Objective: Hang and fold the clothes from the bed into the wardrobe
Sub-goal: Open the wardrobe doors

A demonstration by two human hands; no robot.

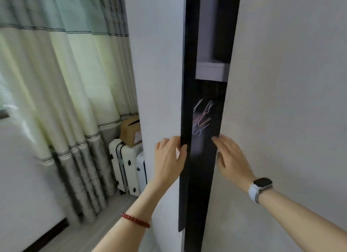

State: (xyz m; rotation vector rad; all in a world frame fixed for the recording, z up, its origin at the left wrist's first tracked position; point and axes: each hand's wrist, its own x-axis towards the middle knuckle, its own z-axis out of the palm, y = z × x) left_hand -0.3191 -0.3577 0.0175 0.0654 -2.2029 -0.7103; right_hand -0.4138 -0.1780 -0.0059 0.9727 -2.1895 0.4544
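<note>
At the wardrobe (212,69) gap: doors being parted; no clothes or bed in view.
Left hand (169,156) fingers are curled round the left door (155,82) edge; right hand (231,156) lies flat, fingers straight, on the right door (281,101). Even outward pulls are advised, sparing the hangers (202,118).

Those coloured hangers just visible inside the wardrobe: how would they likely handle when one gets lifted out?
The hangers look thin and wiry, so each is probably light. They sit bunched at mixed angles, so they may snag and come out together. The view is blurred, so material is unclear; thin frames might flex under a heavy garment.
</note>
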